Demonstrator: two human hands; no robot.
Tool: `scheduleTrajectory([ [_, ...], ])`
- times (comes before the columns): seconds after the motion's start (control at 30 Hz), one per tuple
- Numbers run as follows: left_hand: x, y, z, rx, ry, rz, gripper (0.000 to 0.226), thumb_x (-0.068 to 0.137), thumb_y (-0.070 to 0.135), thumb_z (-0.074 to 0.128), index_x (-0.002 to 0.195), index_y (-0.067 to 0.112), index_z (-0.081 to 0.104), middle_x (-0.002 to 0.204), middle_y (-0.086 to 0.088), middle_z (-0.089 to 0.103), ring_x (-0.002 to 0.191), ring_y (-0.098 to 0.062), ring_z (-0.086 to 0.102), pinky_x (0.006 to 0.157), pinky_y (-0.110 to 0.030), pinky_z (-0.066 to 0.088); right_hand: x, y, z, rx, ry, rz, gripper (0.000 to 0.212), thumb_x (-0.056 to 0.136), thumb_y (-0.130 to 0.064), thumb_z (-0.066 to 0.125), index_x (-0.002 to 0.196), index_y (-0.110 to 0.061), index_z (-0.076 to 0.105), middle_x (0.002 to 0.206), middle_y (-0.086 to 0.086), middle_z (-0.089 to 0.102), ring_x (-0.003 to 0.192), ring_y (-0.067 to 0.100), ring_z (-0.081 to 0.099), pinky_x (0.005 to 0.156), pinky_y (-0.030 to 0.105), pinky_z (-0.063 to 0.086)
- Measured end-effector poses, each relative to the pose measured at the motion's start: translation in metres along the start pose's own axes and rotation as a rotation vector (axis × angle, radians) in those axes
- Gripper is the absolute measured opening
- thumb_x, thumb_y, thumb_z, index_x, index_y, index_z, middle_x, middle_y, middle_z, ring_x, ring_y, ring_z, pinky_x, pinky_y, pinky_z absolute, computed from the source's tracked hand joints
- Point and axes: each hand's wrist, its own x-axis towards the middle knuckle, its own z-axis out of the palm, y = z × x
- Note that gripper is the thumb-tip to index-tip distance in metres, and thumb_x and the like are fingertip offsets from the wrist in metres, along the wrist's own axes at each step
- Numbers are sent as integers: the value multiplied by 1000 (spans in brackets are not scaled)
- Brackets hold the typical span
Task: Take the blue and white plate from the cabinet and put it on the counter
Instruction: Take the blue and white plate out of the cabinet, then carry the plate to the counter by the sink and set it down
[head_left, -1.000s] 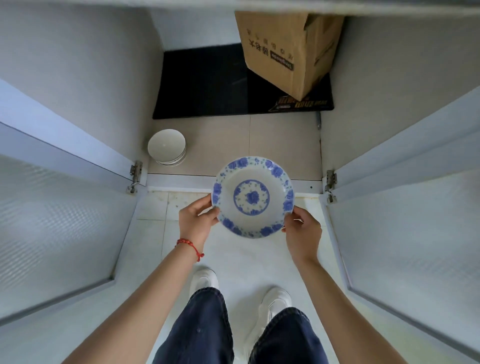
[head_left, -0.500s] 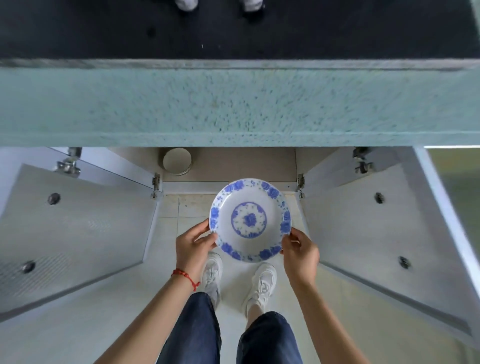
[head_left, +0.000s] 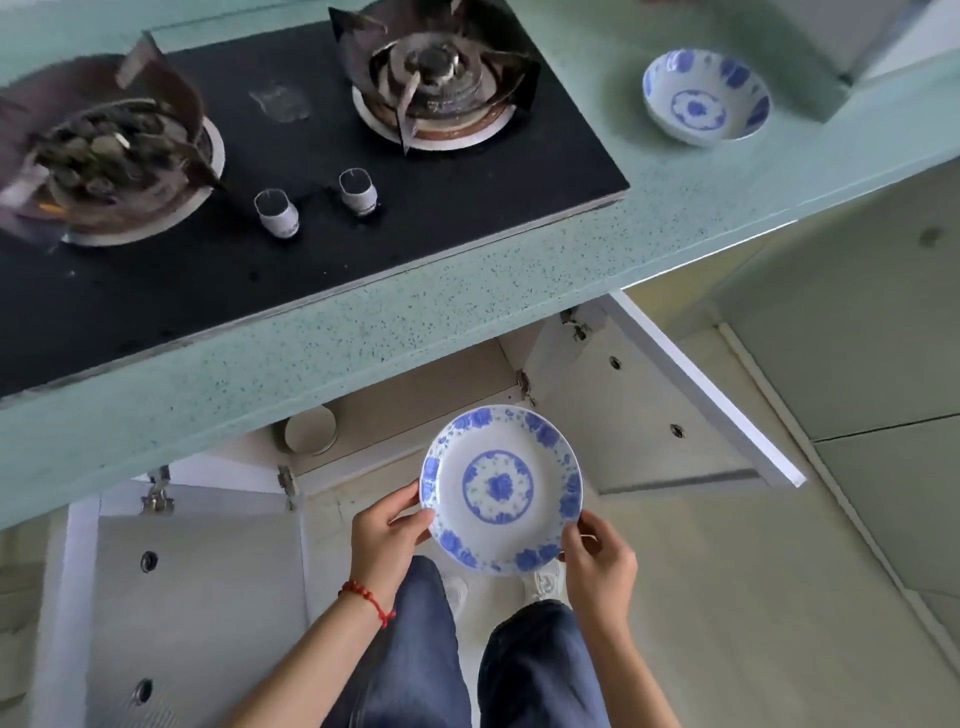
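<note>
The blue and white plate (head_left: 500, 489) is in the air in front of the open cabinet (head_left: 426, 395), below the counter's edge. My left hand (head_left: 385, 535) grips its left rim and my right hand (head_left: 600, 561) grips its lower right rim. The plate is roughly level, face up. The pale green speckled counter (head_left: 691, 192) runs across the upper part of the view, above and beyond the plate.
A black two-burner gas hob (head_left: 291, 171) with two knobs fills the counter's left. A blue and white bowl (head_left: 706, 96) stands on the counter at the right. Both cabinet doors (head_left: 649, 410) hang open at either side. White bowls (head_left: 310, 431) stay inside the cabinet.
The plate has come out of the cabinet and risen with both hands still on it. My view has lifted from the cabinet floor up to the counter top and turned right.
</note>
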Motion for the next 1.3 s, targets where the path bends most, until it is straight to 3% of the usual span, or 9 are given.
scheduleTrajectory([
  [0.17,-9,25,6,104,-159,42,36,75,-2,63,87,30,72,78,18,75,77,-9,70,59,-19,56,-37,2,-18,132,155,19,25,80,-3,58,71,-25,66,59,-21,68,47,0,58,47,13,48],
  [0.27,-19,30,20,157,-249,67,41,74,-4,62,79,35,72,79,15,75,75,-10,70,58,-18,56,-57,6,-38,177,247,43,34,81,-3,58,66,-34,63,60,-17,69,50,2,59,52,25,54],
  [0.43,-57,23,55,189,-388,78,34,74,-7,63,92,21,71,85,11,72,77,-10,70,57,-19,56,-93,29,-87,228,371,89,26,82,-4,58,73,-28,66,67,-6,70,61,13,64,60,41,56],
  [0.6,-120,4,100,227,-530,80,37,75,-10,62,83,25,69,85,3,71,75,-13,68,56,-16,55,-139,65,-150,279,503,135,13,81,-7,59,82,-15,69,67,-5,69,60,7,63,60,36,56],
  [0.77,-190,-23,145,261,-674,71,35,75,-11,61,86,21,69,85,2,71,71,-11,68,53,-16,54,-190,105,-214,329,634,186,15,81,-10,59,78,-21,69,70,-2,71,65,16,65,68,45,57],
  [0.87,-225,-39,170,274,-730,43,32,75,-13,59,94,12,68,85,0,70,75,-16,66,53,-17,55,-213,122,-248,361,699,220,25,79,-10,59,68,-31,66,68,-3,70,65,20,64,69,47,56],
  [0.97,-252,-48,193,291,-767,17,32,75,-14,58,94,11,67,86,-2,70,77,-22,65,54,-19,57,-228,135,-276,381,744,237,25,78,-10,60,67,-31,66,68,-2,70,68,23,65,69,49,56],
  [1.3,-265,-40,280,327,-832,2,33,76,-15,57,101,5,65,89,-7,70,79,-26,66,51,-19,56,-193,146,-334,449,821,246,28,78,-7,60,68,-32,67,67,-3,71,66,19,65,66,50,57],
])
